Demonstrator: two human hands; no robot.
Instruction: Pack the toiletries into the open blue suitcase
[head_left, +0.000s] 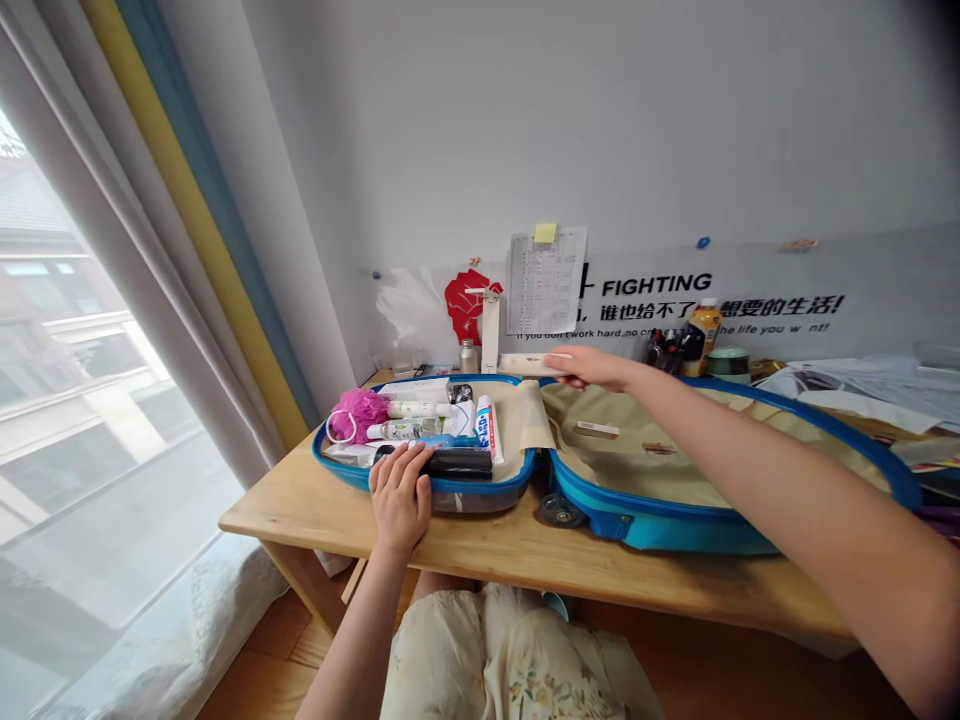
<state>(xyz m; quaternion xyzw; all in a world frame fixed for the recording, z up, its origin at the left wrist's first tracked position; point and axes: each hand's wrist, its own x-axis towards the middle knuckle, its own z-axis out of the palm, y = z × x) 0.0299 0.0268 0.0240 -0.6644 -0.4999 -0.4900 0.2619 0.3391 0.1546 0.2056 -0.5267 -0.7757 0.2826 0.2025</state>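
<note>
An open blue suitcase (634, 537) lies on the wooden table, both halves spread. My left hand (403, 492) rests over its front left rim, fingers lying on a black cylinder (461, 463), thumb apart. My right hand (589, 367) is closed around one end of a slim pale box (517, 362), held near the back rim by the hinge. In the left half lie a pink bath puff (361, 410), a toothpaste tube (487, 425), a clear bottle (405, 429), a white tube (420, 409) and a white box (415, 390). A small box (597, 429) lies in the right half.
Behind the suitcase stand a white upright stand (490, 330), a small bottle (468, 356), an orange-labelled bottle (701, 335) and a green-lidded jar (727, 364). Papers (832, 390) are at the right. A curtain (187, 240) and window are to the left.
</note>
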